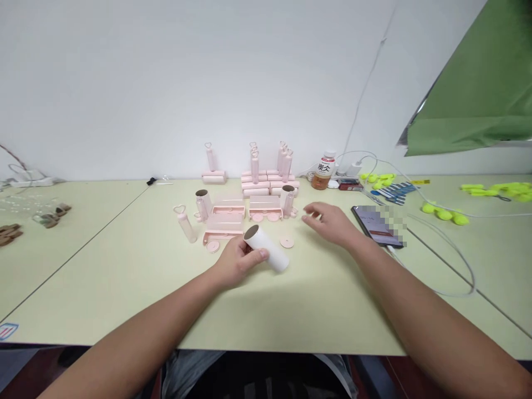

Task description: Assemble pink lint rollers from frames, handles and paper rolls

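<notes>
My left hand (pixel 238 261) is closed around a white paper roll (pixel 269 250), which is tilted with its open brown end up. My right hand (pixel 326 221) hovers over the table with its fingers apart and nothing between them, close to an upright roll (pixel 287 194). A round pink disc (pixel 286 242) lies between the hands. Beyond my left hand are open pink cases with clear lids (pixel 224 223) and another pink disc (pixel 213 246). A pink tube with a heart-shaped loop (pixel 187 227) stands to the left.
Stacked pink cases (pixel 255 188) with pink tubes on top stand by the wall. A labelled bottle (pixel 323 170), a phone (pixel 377 226) with a white cable, and yellow-green pieces (pixel 444 215) are on the right. Brown pieces (pixel 8 234) lie far left.
</notes>
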`<state>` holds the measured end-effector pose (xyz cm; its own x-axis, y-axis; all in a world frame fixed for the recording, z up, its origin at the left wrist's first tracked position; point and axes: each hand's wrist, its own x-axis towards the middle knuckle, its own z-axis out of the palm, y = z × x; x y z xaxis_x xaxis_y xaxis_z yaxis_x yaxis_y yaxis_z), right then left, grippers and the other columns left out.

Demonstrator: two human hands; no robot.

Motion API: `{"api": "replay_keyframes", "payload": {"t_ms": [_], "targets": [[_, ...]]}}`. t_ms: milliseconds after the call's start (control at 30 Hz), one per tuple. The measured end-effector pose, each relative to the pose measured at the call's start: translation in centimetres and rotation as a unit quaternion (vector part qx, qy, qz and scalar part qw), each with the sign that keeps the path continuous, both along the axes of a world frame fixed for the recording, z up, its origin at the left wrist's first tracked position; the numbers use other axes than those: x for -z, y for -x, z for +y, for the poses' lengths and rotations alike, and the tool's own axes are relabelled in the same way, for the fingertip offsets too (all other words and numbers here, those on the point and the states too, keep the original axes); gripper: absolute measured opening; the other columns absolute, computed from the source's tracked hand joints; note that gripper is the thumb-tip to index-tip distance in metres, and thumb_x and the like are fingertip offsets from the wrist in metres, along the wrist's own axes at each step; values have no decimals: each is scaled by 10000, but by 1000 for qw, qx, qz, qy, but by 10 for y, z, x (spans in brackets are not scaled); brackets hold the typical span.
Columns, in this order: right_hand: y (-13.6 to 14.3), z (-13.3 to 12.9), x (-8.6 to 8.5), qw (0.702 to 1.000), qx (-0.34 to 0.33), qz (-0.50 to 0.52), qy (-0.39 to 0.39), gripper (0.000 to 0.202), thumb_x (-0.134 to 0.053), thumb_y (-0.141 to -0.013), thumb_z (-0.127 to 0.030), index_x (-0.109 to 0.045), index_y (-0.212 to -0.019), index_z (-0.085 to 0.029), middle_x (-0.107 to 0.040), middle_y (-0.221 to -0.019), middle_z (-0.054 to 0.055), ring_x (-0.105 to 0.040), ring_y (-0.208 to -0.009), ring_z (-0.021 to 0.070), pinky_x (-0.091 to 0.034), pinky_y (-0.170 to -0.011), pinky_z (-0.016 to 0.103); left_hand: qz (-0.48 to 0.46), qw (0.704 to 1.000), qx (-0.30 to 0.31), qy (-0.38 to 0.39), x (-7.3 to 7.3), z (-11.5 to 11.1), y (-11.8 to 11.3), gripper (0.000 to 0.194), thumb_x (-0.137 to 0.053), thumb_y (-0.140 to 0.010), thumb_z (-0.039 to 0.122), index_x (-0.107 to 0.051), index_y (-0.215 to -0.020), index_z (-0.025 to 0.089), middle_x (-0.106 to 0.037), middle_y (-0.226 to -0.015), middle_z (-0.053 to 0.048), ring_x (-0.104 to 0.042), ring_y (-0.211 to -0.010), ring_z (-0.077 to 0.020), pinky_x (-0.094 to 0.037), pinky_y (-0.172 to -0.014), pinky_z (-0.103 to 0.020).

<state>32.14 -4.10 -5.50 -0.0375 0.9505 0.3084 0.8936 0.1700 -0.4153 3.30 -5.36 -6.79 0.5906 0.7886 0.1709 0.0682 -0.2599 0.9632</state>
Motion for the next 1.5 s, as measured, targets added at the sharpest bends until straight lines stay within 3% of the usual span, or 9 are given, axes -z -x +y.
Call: {"api": "replay_keyframes", "payload": {"t_ms": [67,167,367,500,600,700,1267,1400,1500], "targets": [[23,-9,2,997,-61,-9,48,315,-534,-885,-440,-674,-1032,-199,-692,-1032,94,-637,-824,238,-481,-715,353,-6,1000,4,-3,0,1,0,327,-622,-797,475,-537,-734,165,-516,-662,1,-465,-624,-127,-357,-585,-261],[45,-17,10,990,-113,-55,67,382,-609,-848,-432,-646,-1165,-224,-647,-1151,112,-624,-952,270,-471,-753,352,-16,1000,10,2,1,3,-1,337,-622,-790,489,-546,-760,162,-522,-699,-4,-476,-658,-136,-377,-608,-263],[49,-17,13,984,-147,-66,80,232,-550,-861,-254,-683,-1043,-200,-644,-954,100,-609,-858,242,-453,-748,353,-22,1000,21,-1,1,3,-1,279,-601,-792,431,-551,-834,160,-564,-788,-15,-523,-765,-169,-411,-697,-280],[53,-22,8,980,-152,121,31,212,-600,-846,-322,-659,-1009,-201,-650,-924,62,-587,-772,193,-472,-716,334,15,1000,16,9,-1,0,-1,269,-603,-771,390,-540,-913,170,-547,-801,3,-496,-733,-157,-388,-643,-263],[61,-31,5,939,-175,295,15,226,-638,-835,-390,-638,-970,-209,-637,-866,40,-587,-753,180,-494,-702,324,86,996,7,1,-4,-4,-2,293,-634,-752,362,-561,-969,179,-552,-820,9,-495,-719,-154,-376,-613,-255],[68,-40,2,910,-212,355,9,242,-669,-828,-405,-635,-968,-211,-646,-899,50,-600,-807,192,-508,-743,338,122,992,14,-22,-6,-7,-3,321,-671,-733,359,-591,-986,179,-584,-864,-3,-526,-757,-168,-394,-635,-259],[67,-43,4,908,-288,301,-49,156,-654,-877,-326,-657,-993,-223,-642,-971,60,-592,-816,172,-504,-718,319,104,994,18,-25,-4,-6,-3,332,-683,-757,367,-598,-1008,168,-580,-859,5,-515,-743,-145,-384,-633,-248],[66,-42,6,905,-298,297,-70,300,-697,-846,-350,-627,-1122,-256,-582,-1155,82,-584,-835,168,-510,-724,328,98,995,2,-21,-5,-6,-3,358,-674,-765,416,-589,-1008,168,-566,-834,7,-496,-720,-142,-370,-620,-250],[69,-45,9,908,-265,316,-76,518,-685,-851,-348,-494,-1331,-319,-485,-1324,96,-586,-845,163,-520,-739,345,85,996,-14,-13,-7,-6,-3,374,-672,-767,451,-590,-1001,170,-565,-828,6,-498,-715,-143,-371,-615,-251]]}}
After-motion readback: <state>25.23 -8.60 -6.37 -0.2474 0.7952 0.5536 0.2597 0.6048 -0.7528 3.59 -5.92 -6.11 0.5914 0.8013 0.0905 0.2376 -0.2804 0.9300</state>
